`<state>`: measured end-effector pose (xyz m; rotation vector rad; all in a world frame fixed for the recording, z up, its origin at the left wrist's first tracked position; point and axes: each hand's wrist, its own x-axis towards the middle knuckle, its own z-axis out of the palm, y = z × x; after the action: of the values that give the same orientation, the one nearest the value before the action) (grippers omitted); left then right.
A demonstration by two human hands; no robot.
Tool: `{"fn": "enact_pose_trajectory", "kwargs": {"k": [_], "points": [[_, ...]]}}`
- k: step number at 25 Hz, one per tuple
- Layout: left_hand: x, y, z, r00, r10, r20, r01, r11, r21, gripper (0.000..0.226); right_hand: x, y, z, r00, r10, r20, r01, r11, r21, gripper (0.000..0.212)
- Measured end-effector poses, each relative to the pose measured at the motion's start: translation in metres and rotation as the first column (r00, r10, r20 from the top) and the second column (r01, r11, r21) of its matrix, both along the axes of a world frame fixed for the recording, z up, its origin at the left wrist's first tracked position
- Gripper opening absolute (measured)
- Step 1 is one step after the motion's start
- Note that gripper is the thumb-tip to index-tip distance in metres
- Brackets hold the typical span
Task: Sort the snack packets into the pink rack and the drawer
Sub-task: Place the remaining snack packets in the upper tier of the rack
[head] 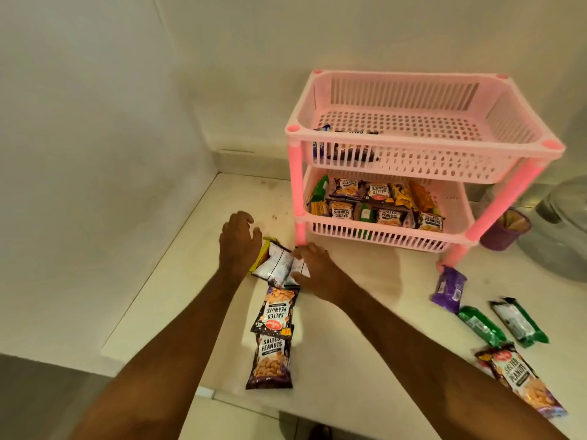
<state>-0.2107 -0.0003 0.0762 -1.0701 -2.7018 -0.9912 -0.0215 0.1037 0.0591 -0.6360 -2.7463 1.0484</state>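
Partly hidden, white packets (pixel 274 263) lie under the spread left hand (pixel 238 241) and loose right hand (pixel 317 269)

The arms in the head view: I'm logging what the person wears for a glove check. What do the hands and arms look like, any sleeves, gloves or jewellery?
Both forearms are bare up to the bottom edge of the frame: no sleeves show. The left hand and right hand are gloveless, with no visible watch, bracelet or ring.

"SALTED PEANUTS" on dark packets (pixel 275 312) on the counter (pixel 365 328) and in the pink rack (pixel 425 144)
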Motion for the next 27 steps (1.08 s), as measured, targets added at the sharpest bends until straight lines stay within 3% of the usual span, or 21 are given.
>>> {"fn": "enact_pose_trajectory", "kwargs": {"k": [3,6,12,17,23,27], "points": [[-0.007,-0.008,-0.032,0.984,0.044,0.173,0.001,0.968,-0.251,0.031,-0.008,-0.022,-0.030,0.982,0.040,0.182,-0.026,0.997,-0.076,0.063],[-0.012,-0.007,-0.050,0.954,0.077,0.290,0.032,0.936,-0.352,0.038,-0.011,-0.034,-0.049,0.962,0.070,0.264,-0.052,0.996,-0.072,0.077],[-0.019,-0.003,-0.063,0.911,0.103,0.399,0.059,0.925,-0.375,0.036,-0.011,-0.048,-0.068,0.946,0.103,0.306,-0.138,0.986,0.095,0.090],[-0.016,-0.003,-0.066,0.900,0.096,0.425,0.073,0.928,-0.366,0.043,-0.008,-0.054,-0.074,0.951,0.069,0.302,-0.118,0.982,0.147,0.099],[-0.017,-0.007,-0.068,0.909,0.146,0.390,0.039,0.903,-0.428,0.047,-0.009,-0.057,-0.069,0.952,0.035,0.304,-0.097,0.977,0.192,0.082],[-0.016,-0.016,-0.061,0.894,0.205,0.399,-0.021,0.908,-0.419,0.052,-0.001,-0.054,-0.064,0.973,0.048,0.226,-0.081,0.987,0.137,0.074]]}}
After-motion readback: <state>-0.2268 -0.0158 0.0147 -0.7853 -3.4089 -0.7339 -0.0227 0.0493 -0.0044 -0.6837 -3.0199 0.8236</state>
